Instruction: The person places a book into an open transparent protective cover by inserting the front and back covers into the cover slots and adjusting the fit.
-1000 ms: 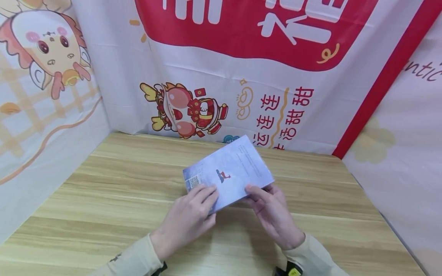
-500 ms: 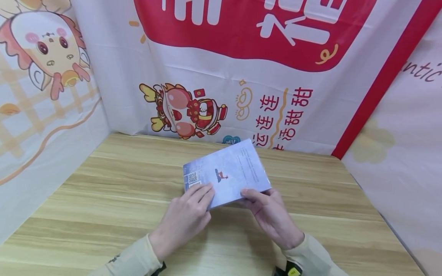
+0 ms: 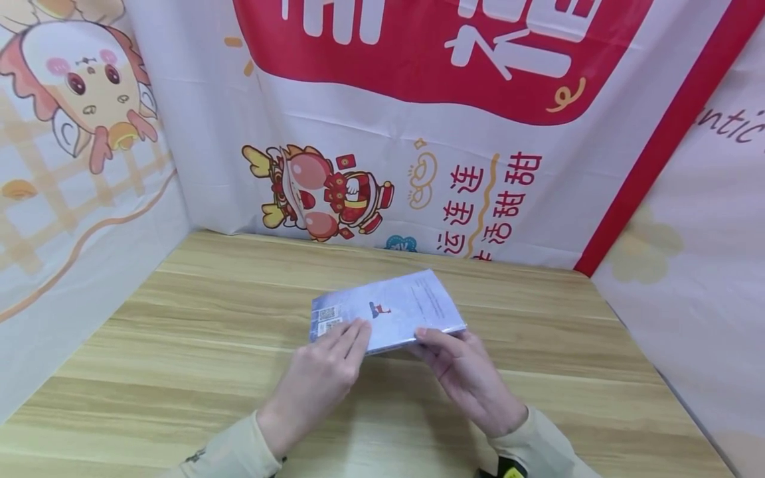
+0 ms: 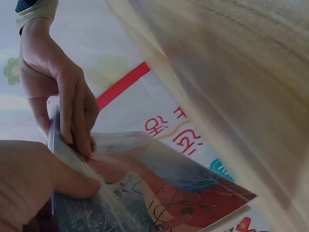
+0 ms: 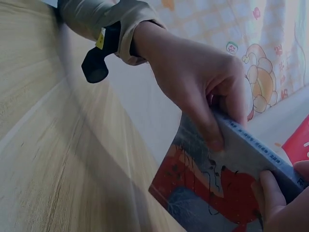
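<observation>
A book [image 3: 397,302] with a pale blue cover, a small red figure and QR codes faces up in the head view, tilted over the table. Its underside cover [image 4: 159,193] carries a red animal and dark branches. Lettering runs along the spine [image 5: 260,150], on the side towards me. My left hand [image 3: 323,368] pinches the near edge at the left, fingers on top and thumb underneath. At the right my right hand [image 3: 469,378] grips the same edge, thumb on top and fingers below.
A wood-grain table [image 3: 179,345] spreads beneath the hands. Behind it hangs a white and red printed cloth [image 3: 335,106]; more printed cloth lines the left [image 3: 84,219] and right [image 3: 693,265] sides. Straps circle both wrists.
The book's far edge has dropped in the head view, so its upper face looks narrower. My left hand has shifted slightly left; both hands still hold the book.
</observation>
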Motion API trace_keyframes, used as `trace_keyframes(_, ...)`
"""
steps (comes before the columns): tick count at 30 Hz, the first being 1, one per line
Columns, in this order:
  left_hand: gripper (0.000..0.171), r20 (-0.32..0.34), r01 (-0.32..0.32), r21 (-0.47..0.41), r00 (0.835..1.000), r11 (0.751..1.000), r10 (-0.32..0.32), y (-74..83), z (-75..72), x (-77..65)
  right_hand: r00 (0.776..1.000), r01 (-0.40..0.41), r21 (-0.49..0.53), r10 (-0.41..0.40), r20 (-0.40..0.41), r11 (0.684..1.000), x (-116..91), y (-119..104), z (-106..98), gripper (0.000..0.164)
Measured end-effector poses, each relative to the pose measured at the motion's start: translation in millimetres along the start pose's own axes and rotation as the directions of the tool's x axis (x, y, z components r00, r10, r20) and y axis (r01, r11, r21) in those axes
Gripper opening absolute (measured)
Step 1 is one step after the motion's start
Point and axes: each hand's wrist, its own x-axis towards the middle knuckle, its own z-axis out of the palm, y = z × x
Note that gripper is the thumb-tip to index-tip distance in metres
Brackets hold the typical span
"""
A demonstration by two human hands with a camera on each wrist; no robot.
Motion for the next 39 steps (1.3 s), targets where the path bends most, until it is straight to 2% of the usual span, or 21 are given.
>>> trace_keyframes(3, 0.033, -0.045, 0.014, -0.022, 0.999, 1.0, -0.015, -1.0, -0.8, 1.8, 0.999, 0.003, -0.056, -0.001, 0.043, 0.998, -1, -1, -1, 0.059)
trace_keyframes(7, 0.037, -0.107, 0.054, -0.105, 0.992, 0.993, -0.065, -3.8, -1.9, 3.7, 0.986, 0.058, -0.178, -0.029, 0.163, 0.982, -1, -1, -1, 0.061)
trace_keyframes(10, 0.041, -0.122, 0.076, -0.165, 0.988, 0.983, -0.097, -5.0, -2.9, 4.4, 0.978, 0.116, -0.293, -0.057, 0.2, 0.949, -1, 0, -1, 0.059)
trace_keyframes(13, 0.043, -0.127, 0.097, -0.23, 0.983, 0.968, -0.129, -5.3, -3.6, 4.2, 0.977, 0.167, -0.407, -0.095, 0.19, 0.898, 1, 3, -1, 0.057)
trace_keyframes(16, 0.043, -0.128, 0.107, -0.32, 0.979, 0.941, -0.155, -4.6, -3.6, 4.0, 0.972, 0.216, -0.468, -0.146, 0.182, 0.857, 5, 6, -3, 0.058)
trace_keyframes(18, 0.043, -0.133, 0.104, -0.386, 0.977, 0.917, -0.167, -3.5, -3.6, 4.4, 0.969, 0.237, -0.481, -0.17, 0.179, 0.844, 8, 7, -7, 0.058)
trace_keyframes(20, 0.043, -0.133, 0.11, -0.467, 0.972, 0.877, -0.193, -2.5, -3.6, 5.1, 0.97, 0.238, -0.489, -0.177, 0.169, 0.839, 11, 8, -10, 0.058)
trace_keyframes(23, 0.044, -0.13, 0.131, -0.589, 0.958, 0.797, -0.254, -1.3, -4.3, 7.3, 0.979, 0.203, -0.516, -0.158, 0.13, 0.832, 15, 7, -14, 0.065)
trace_keyframes(26, 0.047, -0.112, 0.149, -0.702, 0.943, 0.696, -0.314, -0.4, -5.4, 10.2, 0.987, 0.163, -0.548, -0.137, 0.087, 0.821, 18, 5, -16, 0.079)
trace_keyframes(28, 0.05, -0.102, 0.141, -0.768, 0.936, 0.624, -0.338, 0.2, -6.4, 11.7, 0.988, 0.151, -0.562, -0.133, 0.072, 0.813, 19, 4, -18, 0.083)
trace_keyframes(31, 0.046, -0.073, 0.136, -0.848, 0.928, 0.512, -0.367, 0.7, -7.7, 13.5, 0.983, 0.181, -0.567, -0.155, 0.093, 0.803, 20, 2, -19, 0.072)
trace_keyframes(34, 0.035, 0.001, 0.181, -0.895, 0.916, 0.408, -0.402, 0.5, -9.4, 13.9, 0.973, 0.229, -0.565, -0.181, 0.141, 0.792, 20, 0, -19, 0.054)
trace_keyframes(37, 0.029, 0.082, 0.242, -0.908, 0.903, 0.342, -0.422, -0.2, -11.7, 13.9, 0.962, 0.27, -0.547, -0.191, 0.197, 0.793, 20, -3, -18, 0.045)
trace_keyframes(39, 0.028, 0.118, 0.267, -0.912, 0.897, 0.311, -0.426, -0.3, -12.8, 14.1, 0.957, 0.282, -0.532, -0.193, 0.217, 0.798, 19, -4, -18, 0.044)
